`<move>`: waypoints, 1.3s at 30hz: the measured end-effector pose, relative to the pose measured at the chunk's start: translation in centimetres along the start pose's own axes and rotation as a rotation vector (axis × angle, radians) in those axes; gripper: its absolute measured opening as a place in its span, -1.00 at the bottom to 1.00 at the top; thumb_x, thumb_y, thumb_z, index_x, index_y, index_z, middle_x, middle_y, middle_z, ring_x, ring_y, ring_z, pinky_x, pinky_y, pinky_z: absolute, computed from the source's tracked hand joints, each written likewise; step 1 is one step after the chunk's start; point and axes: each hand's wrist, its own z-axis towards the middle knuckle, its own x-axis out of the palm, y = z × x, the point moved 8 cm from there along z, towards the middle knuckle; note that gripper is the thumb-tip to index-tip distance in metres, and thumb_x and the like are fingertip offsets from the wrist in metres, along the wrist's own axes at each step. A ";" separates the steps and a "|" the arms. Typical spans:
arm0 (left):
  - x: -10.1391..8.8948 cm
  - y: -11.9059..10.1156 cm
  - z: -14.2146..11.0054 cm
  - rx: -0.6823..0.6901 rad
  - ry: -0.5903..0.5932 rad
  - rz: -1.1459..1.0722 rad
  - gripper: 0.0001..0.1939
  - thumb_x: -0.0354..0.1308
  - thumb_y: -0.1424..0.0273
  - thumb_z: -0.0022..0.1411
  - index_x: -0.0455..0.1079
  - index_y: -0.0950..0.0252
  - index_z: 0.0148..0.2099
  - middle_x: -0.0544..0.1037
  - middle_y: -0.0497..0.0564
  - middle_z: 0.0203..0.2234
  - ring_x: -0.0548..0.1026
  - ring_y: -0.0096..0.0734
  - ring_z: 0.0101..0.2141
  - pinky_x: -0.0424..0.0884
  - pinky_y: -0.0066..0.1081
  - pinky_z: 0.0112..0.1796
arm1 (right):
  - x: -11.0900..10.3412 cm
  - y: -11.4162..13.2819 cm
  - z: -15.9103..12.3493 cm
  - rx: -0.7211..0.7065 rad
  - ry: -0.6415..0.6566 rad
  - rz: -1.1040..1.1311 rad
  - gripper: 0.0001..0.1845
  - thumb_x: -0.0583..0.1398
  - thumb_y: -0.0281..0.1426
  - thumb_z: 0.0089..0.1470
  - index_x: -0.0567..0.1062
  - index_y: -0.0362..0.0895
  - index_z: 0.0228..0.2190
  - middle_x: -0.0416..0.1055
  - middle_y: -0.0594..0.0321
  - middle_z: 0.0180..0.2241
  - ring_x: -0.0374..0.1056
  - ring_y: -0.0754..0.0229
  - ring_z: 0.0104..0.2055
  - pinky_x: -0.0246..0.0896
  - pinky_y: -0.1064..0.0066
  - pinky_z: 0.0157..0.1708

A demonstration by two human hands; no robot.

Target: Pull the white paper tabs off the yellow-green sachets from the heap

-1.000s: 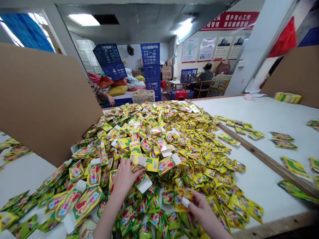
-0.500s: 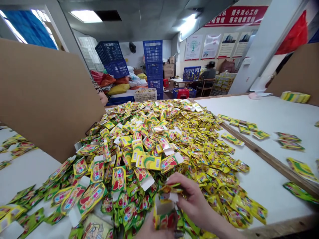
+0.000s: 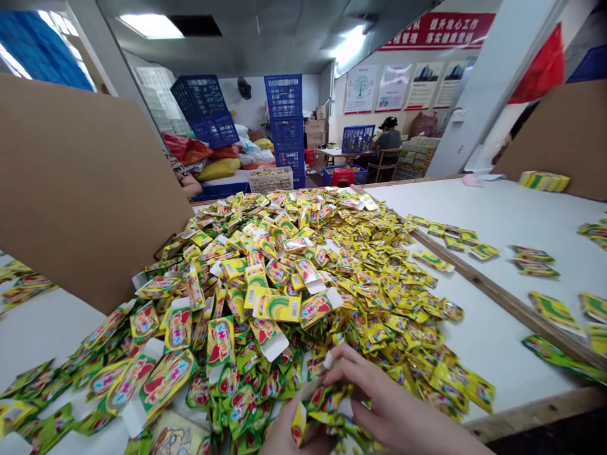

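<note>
Right hand (image 3: 393, 401) bare — short nails, bare forearm; left hand (image 3: 284, 436) partly hidden — also bare.

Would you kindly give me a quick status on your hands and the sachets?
Right hand clasping a clump of yellow-green sachets, left hand against it. Heap of sachets just beyond. Cardboard divider off to the left.

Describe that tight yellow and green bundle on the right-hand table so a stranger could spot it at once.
Find the white table right of the big heap of foil packets. At its far end, before the brown cardboard divider, lies a yellow-and-green bundle. Unlike the loose packets nearby, it is one tight stack.
</note>
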 end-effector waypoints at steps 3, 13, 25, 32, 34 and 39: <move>0.1 -0.1 -0.4 0.002 0.059 -0.009 -0.40 0.14 0.51 -0.07 0.22 0.22 0.09 0.41 0.08 0.02 0.35 -0.16 0.03 0.24 -0.23 0.04 | 0.6 -0.6 -0.2 -0.028 -0.066 -0.153 -0.55 -0.01 -0.72 -0.15 0.47 -0.09 -0.29 0.32 0.19 -0.22 0.30 0.25 -0.18 0.20 0.48 -0.19; 2.5 2.9 -0.1 -0.045 0.297 -0.038 -0.28 0.20 0.19 -0.09 0.13 0.25 0.13 0.40 0.13 0.01 0.28 -0.10 0.08 0.17 -0.19 0.07 | 2.6 -2.8 -1.5 0.022 -0.053 -0.143 -0.62 0.02 -0.70 -0.21 0.52 -0.11 -0.45 0.48 0.28 -0.48 0.38 0.29 -0.40 0.20 0.58 -0.35; 5.5 5.8 1.1 -0.001 0.427 -0.220 -0.38 0.10 -0.01 -0.02 0.31 0.25 0.02 0.42 0.06 -0.06 0.27 -0.04 0.04 0.04 -0.14 0.10 | 3.0 -4.2 -2.8 0.166 -0.028 0.076 -0.79 0.11 -0.44 0.01 0.56 -0.12 -0.41 0.51 0.21 -0.39 0.39 0.23 -0.31 0.22 0.48 -0.26; 7.4 7.2 2.6 -0.105 0.439 -0.277 0.16 0.17 -0.19 -0.38 0.04 0.40 0.19 0.24 0.31 0.08 0.19 0.20 0.08 -0.01 0.04 0.09 | 4.7 -4.3 -3.3 0.184 0.153 0.144 -0.75 0.09 -0.38 0.04 0.56 -0.16 -0.45 0.39 0.33 -0.61 0.26 0.34 -0.58 0.13 0.58 -0.56; 7.1 5.0 2.4 -0.040 0.432 -0.207 0.14 0.21 -0.08 -0.26 -0.11 0.43 0.25 0.14 0.32 0.16 0.09 0.12 0.15 -0.08 -0.03 0.13 | 3.5 -3.9 -3.9 0.138 0.055 0.075 -0.74 0.08 -0.35 0.05 0.55 -0.14 -0.48 0.41 0.29 -0.58 0.30 0.30 -0.53 0.18 0.56 -0.50; 3.0 -0.1 2.4 0.161 0.154 0.268 -0.21 0.12 0.35 0.06 -0.18 0.16 0.27 0.12 0.10 0.21 0.02 -0.15 0.21 -0.01 -0.09 0.15 | -10.0 -6.7 -9.9 0.268 -0.590 -0.287 -0.68 0.01 -0.23 0.07 0.51 -0.07 -0.43 0.42 0.21 -0.60 0.35 0.15 -0.52 0.25 0.38 -0.49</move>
